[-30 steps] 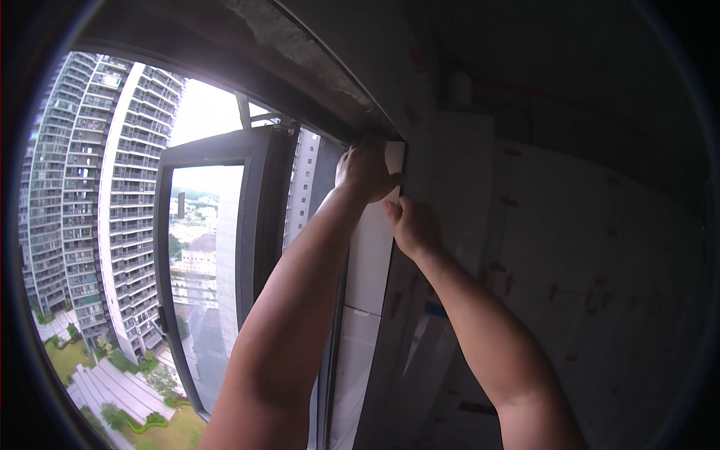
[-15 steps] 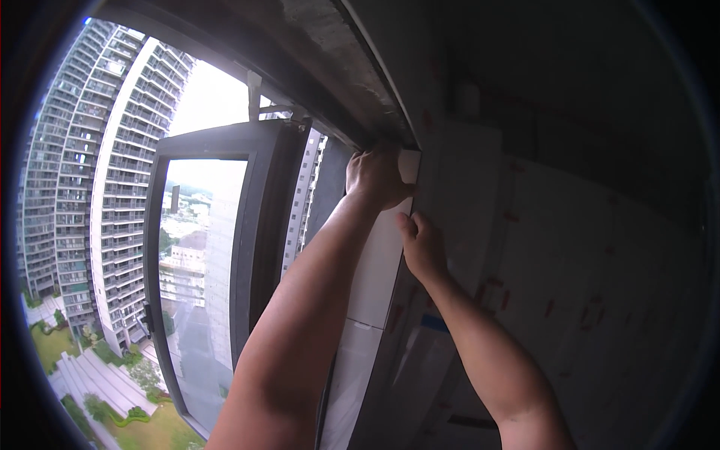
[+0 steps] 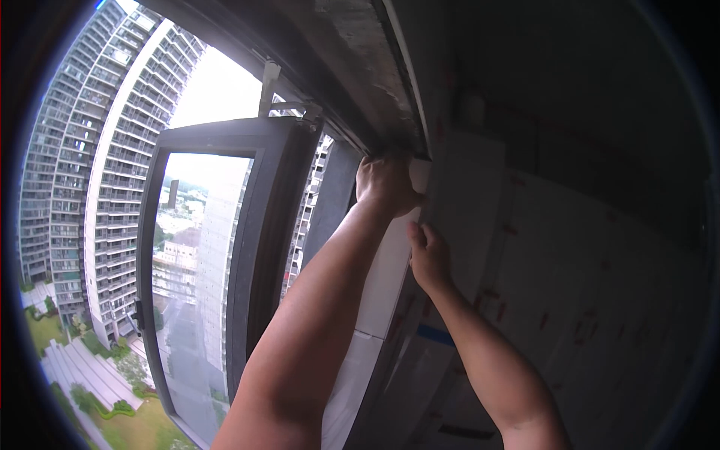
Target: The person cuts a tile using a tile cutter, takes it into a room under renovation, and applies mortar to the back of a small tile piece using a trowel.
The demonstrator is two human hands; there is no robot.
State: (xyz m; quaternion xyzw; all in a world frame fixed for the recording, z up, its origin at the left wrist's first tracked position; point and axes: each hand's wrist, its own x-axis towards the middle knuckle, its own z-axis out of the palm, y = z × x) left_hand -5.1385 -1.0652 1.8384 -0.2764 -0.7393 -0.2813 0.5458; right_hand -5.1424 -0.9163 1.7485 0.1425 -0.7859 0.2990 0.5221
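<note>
At the upper corner of the window opening, my left hand (image 3: 384,184) grips a tall white panel (image 3: 370,304), its fingertips partly lost in shadow and its thumb toward the right. Lower down, my right hand (image 3: 429,255) has its fingers curled at the panel's right edge, thumb upward; what lies under those fingers is partly hidden. The dark window head (image 3: 352,75) runs overhead to the top of the panel. Left of my arms, a grey-framed glass sash (image 3: 195,285) hangs swung open.
High-rise buildings (image 3: 120,210) and a garden with paving (image 3: 86,367) lie far below and beyond the opening. On the right is a dim wall (image 3: 600,285) with red marks and a blue strip (image 3: 436,335); a dark ceiling (image 3: 570,67) is above.
The view has shifted so the panel, window head and both hands appear lower and farther right, with more of the head visible. Both hands keep about the same places on the panel.
</note>
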